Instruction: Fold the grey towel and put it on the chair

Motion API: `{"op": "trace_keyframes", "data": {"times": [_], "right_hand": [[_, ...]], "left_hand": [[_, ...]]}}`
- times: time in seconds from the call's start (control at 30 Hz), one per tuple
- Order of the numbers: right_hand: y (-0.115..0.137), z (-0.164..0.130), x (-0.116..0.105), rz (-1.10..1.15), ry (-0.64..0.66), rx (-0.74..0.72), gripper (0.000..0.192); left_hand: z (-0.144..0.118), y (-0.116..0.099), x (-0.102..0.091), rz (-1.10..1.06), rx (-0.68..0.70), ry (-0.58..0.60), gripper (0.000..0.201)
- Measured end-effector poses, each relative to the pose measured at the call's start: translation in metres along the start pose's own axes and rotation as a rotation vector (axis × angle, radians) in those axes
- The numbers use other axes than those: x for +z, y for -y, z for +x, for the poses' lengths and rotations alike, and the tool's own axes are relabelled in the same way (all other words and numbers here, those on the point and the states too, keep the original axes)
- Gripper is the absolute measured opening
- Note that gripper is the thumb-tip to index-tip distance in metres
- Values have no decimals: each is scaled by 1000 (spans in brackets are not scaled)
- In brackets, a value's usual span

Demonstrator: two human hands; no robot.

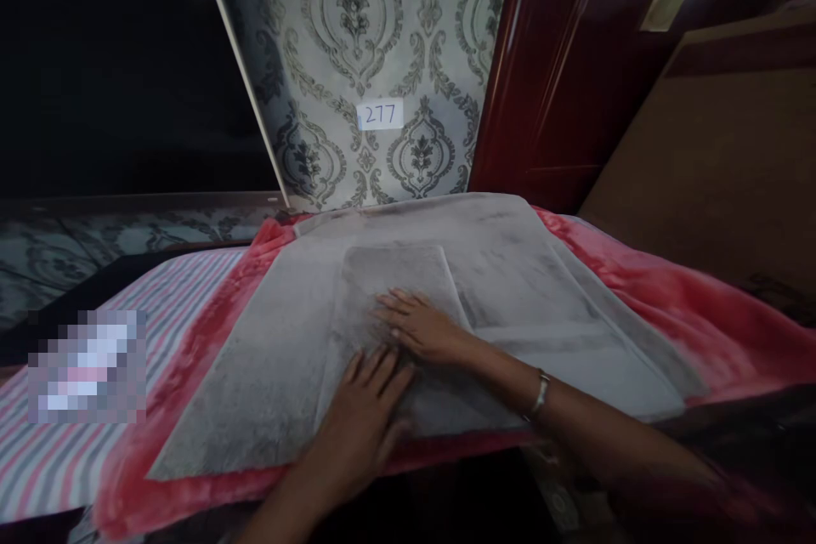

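A large grey plush cloth (268, 357) lies spread out, with a folded rectangular section (395, 268) raised near its middle. My right hand (427, 327) rests flat on that section, fingers stretched to the left, a silver bangle (541, 391) on its wrist. Just below and to the left, my left hand (363, 408) lies on the same cloth with its fingers spread, somewhat blurred at the thumb. The fingertips of the two hands are close together. Neither hand grips anything.
Under the grey cloth is a red fleece blanket (637, 272), over a striped cloth (166, 297). A dark screen (127, 59) stands at the back left. Behind are patterned wallpaper with a paper label (381, 114) reading 277, a dark red door frame (541, 59) and a brown panel (720, 153).
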State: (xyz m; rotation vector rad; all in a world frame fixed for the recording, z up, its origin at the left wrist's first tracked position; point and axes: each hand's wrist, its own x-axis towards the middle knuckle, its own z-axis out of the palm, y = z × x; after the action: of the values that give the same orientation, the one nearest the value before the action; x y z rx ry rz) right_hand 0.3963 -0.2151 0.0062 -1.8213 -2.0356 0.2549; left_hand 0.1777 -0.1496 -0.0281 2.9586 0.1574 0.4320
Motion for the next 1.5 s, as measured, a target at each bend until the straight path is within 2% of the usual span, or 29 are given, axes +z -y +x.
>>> {"op": "trace_keyframes", "data": {"times": [0.1, 0.2, 0.3, 0.37, 0.4, 0.47, 0.53, 0.57, 0.63, 0.67, 0.73, 0.8, 0.87, 0.97, 1.07, 1.2, 1.37, 1.43, 1.5], "right_hand": [[-19, 21, 6, -1, 43, -106, 55], [-46, 36, -2, -37, 93, -140, 58], [-67, 51, -20, -120, 73, 76, 53], [-70, 58, -26, -168, 2, 229, 51], [-68, 59, -25, -183, -14, 250, 53], [-56, 56, -17, -173, 28, 171, 61], [-40, 48, -6, -111, 107, 38, 68], [-32, 43, -1, -70, 129, -15, 68], [-19, 35, 5, 0, 143, -94, 66], [-15, 31, 6, 19, 137, -129, 67], [-10, 27, 8, 33, 120, -181, 70], [-9, 26, 8, 38, 114, -196, 74], [-10, 27, 9, 48, 108, -189, 75], [-12, 28, 9, 52, 95, -180, 75], [-9, 25, 6, 49, 117, -167, 77], [9, 2, 16, 50, 163, -290, 78], [40, -32, 58, -18, 185, -562, 44], [44, -35, 56, 20, 196, -648, 43], [39, -30, 35, 74, 149, -601, 45]], "left_hand": [[-2, -3, 26, 85, -10, 42, 83], [-7, 1, 50, 119, -11, 55, 94], [-9, 5, 62, 158, -52, 31, 101], [-12, 7, 59, 141, -49, 29, 100], [-13, 8, 53, 106, -26, 38, 96], [-14, 10, 31, -23, 28, 57, 76], [-6, 15, 0, -216, 16, 58, 46], [3, 20, -18, -324, -8, 47, 40], [34, 34, -50, -476, -128, 8, 46], [56, 44, -62, -514, -110, -3, 47], [107, 69, -73, -545, -7, 71, 52], [157, 96, -66, -502, 92, 191, 55], [197, 120, -47, -330, 140, 306, 55], [227, 143, -13, -65, 122, 395, 53], [230, 153, 10, -12, 126, 363, 57], [225, 156, 15, -47, 141, 348, 61], [222, 154, 15, -43, 130, 342, 60], [223, 154, 14, -44, 124, 348, 60], [227, 155, 9, -62, 119, 370, 60]]}}
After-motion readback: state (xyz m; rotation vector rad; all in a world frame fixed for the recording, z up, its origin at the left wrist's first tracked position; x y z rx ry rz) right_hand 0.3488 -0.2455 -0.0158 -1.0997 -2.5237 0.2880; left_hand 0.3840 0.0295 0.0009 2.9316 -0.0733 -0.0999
